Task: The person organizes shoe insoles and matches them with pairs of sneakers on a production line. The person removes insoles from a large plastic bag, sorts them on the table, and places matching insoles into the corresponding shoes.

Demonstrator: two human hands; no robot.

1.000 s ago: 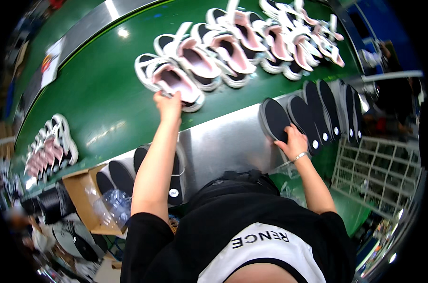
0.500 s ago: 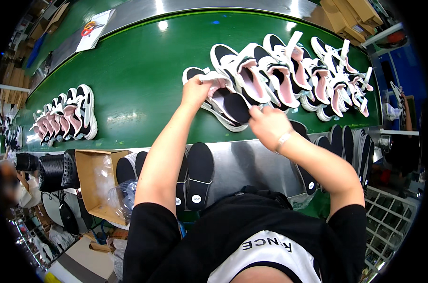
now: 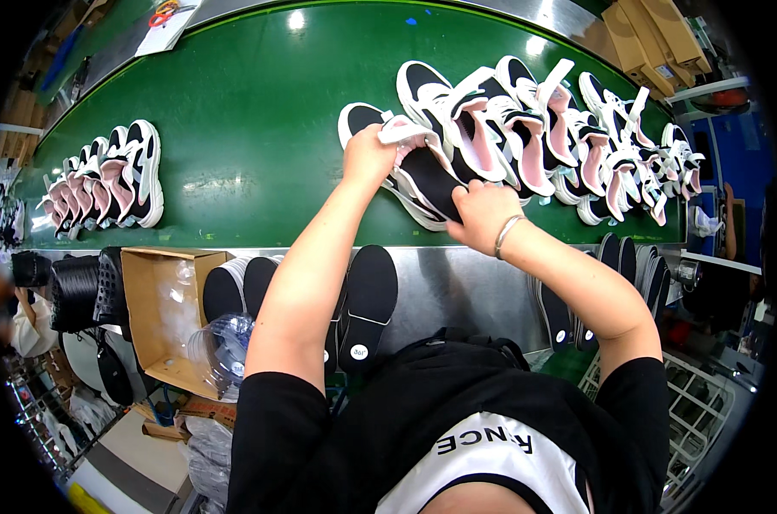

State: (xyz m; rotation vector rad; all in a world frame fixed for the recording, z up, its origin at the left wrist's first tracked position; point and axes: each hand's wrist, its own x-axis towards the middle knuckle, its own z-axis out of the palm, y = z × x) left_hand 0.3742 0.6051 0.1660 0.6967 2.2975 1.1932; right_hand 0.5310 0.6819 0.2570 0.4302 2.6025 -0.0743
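A white-and-black sneaker (image 3: 360, 118) with pink lining lies on the green work surface before me, its toe pointing away to the left. My left hand (image 3: 369, 159) is closed on its tongue and upper, holding the mouth of the shoe wide. A black insole (image 3: 429, 177) lies mostly inside the sneaker. At the heel end, my right hand (image 3: 486, 214), with a bracelet at the wrist, is closed on the insole's rear edge. Its fingertips are partly hidden against the heel.
Several similar sneakers (image 3: 478, 141) crowd the surface to the right, and a row of sneakers (image 3: 140, 176) stands at the left. Black insoles (image 3: 369, 295) lie along the metal ledge (image 3: 444, 287) near me. A cardboard box (image 3: 161, 317) with clear plastic sits at the left.
The insole has gone deeper into the sneaker toward its toe, with my right hand following at the heel. My left hand still holds the tongue. The whole view has shifted slightly.
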